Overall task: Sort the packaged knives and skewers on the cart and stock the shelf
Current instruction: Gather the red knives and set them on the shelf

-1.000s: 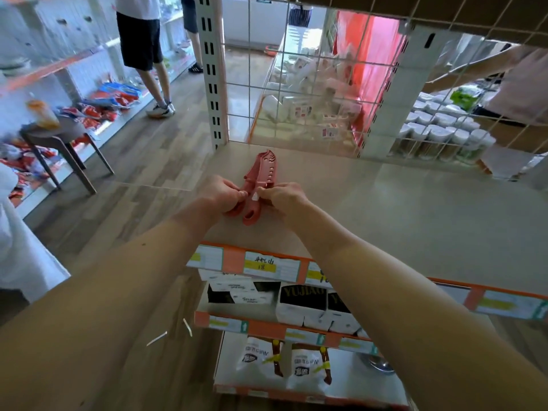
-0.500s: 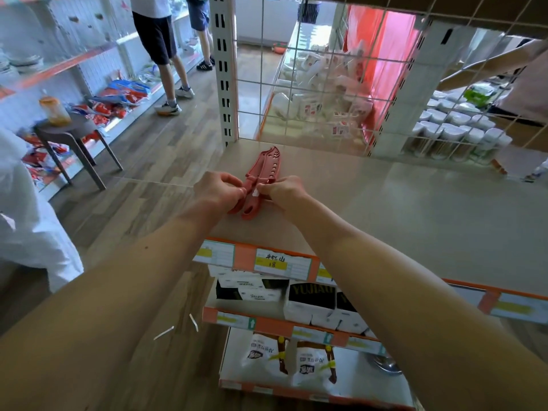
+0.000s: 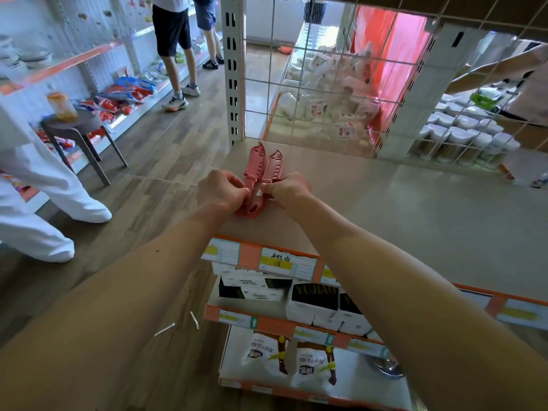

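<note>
While two red knives [image 3: 256, 166] lie side by side on the shelf [image 3: 385, 209], left hand [image 3: 221, 191] and right hand [image 3: 287, 189] pinch their handles, fingers [image 3: 240, 189] curled; lower tiers hold boxes [image 3: 314, 304] and two bags [image 3: 264, 354].

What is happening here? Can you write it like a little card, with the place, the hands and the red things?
Place: a shop shelf with a wire grid at its back
Items: two red knives in slotted covers, lying side by side on the shelf, tips toward the grid
Hands: left hand and right hand both pinch the knives at the handle end
Below: white boxes on the next shelf down
Nearby: a stool with a jar on it, to the left
</note>
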{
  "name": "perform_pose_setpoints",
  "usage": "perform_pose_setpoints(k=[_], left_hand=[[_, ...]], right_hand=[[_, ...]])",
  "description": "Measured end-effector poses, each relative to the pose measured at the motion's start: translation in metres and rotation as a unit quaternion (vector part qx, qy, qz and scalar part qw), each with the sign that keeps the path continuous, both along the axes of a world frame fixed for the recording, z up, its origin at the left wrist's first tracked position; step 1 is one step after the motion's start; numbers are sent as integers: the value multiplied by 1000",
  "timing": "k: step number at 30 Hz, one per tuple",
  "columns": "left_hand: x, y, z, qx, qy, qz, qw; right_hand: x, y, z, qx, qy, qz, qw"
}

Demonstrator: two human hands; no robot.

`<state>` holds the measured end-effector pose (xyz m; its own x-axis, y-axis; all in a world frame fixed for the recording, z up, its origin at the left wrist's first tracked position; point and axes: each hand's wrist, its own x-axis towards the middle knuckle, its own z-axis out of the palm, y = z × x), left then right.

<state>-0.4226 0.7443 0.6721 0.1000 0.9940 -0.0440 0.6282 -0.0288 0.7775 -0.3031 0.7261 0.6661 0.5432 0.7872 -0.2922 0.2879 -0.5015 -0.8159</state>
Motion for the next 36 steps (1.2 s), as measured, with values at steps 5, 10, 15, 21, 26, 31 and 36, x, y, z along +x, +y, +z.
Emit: perform_pose_setpoints(k=[5,10,15,21,26,31,36], left_hand=[[0,-5,3,45,65,-68,995],[3,-5,6,68,104,-127,984],[0,0,6,68,117,-114,984],[-3,4,5,74,122,-107,984],[-4,2,7,80,135,-114,981],[-2,-1,7,82,141,-120,979],[-2,0,5,82,151,-121,978]], right_hand=[[1,-3,5,-8,-90,37,995],[-1,-5,6,14,-149,74,986],[-1,1,4,17,-163,87,983],[-9,12,1,5,-209,95,973],[-10,6,2,-21,-255,109,960],[-12,-2,-1,-50,-267,124,955],[-11,-11,2,-55,-253,128,957]])
